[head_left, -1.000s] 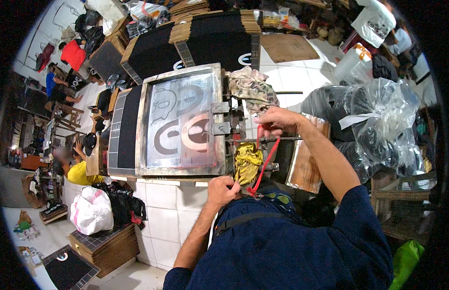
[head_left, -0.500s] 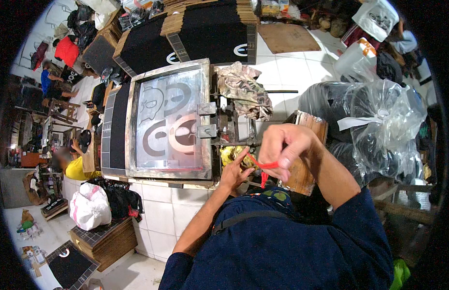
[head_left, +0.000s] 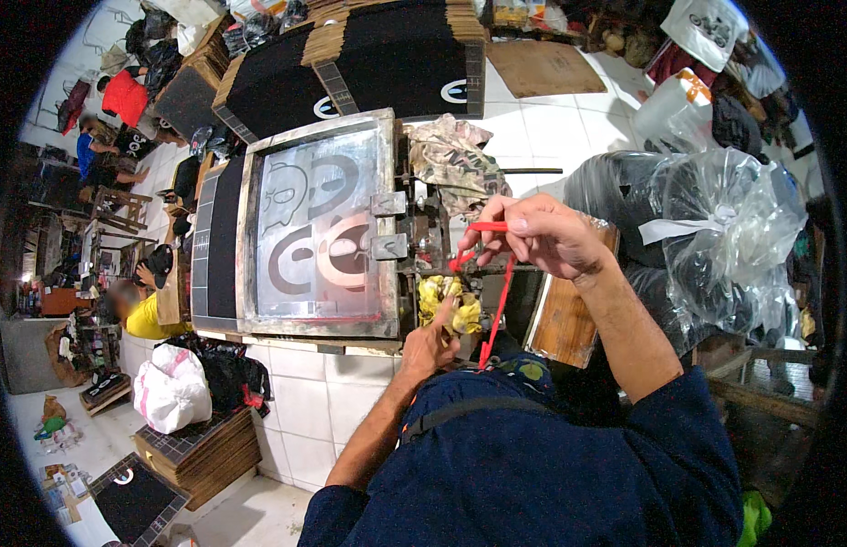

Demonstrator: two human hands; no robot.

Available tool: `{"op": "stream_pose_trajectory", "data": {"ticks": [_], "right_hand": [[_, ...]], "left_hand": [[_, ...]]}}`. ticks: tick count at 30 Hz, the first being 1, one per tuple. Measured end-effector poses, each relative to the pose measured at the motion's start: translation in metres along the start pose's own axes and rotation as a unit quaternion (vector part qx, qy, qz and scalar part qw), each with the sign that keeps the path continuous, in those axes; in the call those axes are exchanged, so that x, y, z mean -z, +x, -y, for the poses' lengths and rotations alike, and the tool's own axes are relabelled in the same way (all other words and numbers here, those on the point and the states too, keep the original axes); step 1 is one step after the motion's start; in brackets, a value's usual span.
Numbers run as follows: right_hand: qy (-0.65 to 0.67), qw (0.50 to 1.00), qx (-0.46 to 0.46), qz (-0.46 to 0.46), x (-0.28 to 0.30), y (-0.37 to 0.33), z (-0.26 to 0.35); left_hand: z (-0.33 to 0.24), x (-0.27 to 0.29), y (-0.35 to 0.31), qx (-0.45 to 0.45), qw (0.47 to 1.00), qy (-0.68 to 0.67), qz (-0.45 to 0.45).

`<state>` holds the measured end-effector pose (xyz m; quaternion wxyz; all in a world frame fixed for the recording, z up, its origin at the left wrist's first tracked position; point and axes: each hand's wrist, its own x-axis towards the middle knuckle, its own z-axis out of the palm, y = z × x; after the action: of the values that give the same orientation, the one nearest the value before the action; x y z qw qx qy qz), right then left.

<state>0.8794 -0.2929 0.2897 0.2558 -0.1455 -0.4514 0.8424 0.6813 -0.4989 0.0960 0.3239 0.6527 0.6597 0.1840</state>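
A flat red strip (head_left: 503,310) is pinched in my right hand (head_left: 555,239), fingers closed around it. From there it loops over the fingers and hangs down to the front of my dark blue clothing. My left hand (head_left: 430,349) is lower and further left, with its index finger stretched against a crumpled yellow cloth (head_left: 451,305). Nothing shows in its grasp. Left of both hands, a framed printing screen (head_left: 318,305) with round character shapes lies on the work table, held by metal clamps (head_left: 390,246). A camouflage cloth (head_left: 458,169) lies beyond the clamps.
A wooden board (head_left: 569,314) sits beside my right forearm. Further right are large plastic-wrapped bundles (head_left: 715,228). Stacks of black printed panels (head_left: 396,68) stand behind the screen. A white bag (head_left: 171,387) rests on a stack at left. A person in yellow (head_left: 154,314) sits far left.
My right hand has lifted slightly away and turned, drawing the red strip up into a longer hanging length. My left hand has come off the strip and moved to the yellow cloth.
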Motion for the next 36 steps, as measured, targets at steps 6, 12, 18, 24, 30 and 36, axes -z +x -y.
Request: {"op": "stream_pose_trajectory", "data": {"ticks": [6,12,18,24,30,36], "right_hand": [[-0.145,0.959,-0.022,0.242,-0.035,-0.011,0.011],[-0.164,0.908,-0.075,0.379,-0.068,-0.036,-0.027],[-0.150,0.878,-0.146,0.430,-0.095,-0.070,-0.060],[-0.469,0.836,-0.273,0.084,-0.064,-0.107,-0.053],[-0.219,0.918,-0.167,-0.285,-0.057,-0.066,-0.162],[0.200,0.889,-0.071,-0.405,-0.081,-0.045,-0.213]], "left_hand": [[-0.012,0.014,0.026,0.074,0.895,-0.439,0.029],[-0.027,0.024,0.033,0.138,0.754,-0.631,0.125],[-0.029,0.015,0.041,0.257,0.660,-0.698,0.104],[-0.019,0.020,0.032,0.171,0.792,-0.581,0.076],[-0.052,0.030,0.006,-0.039,0.990,-0.133,0.028],[-0.044,0.053,-0.025,-0.139,0.980,0.145,-0.014]]}}
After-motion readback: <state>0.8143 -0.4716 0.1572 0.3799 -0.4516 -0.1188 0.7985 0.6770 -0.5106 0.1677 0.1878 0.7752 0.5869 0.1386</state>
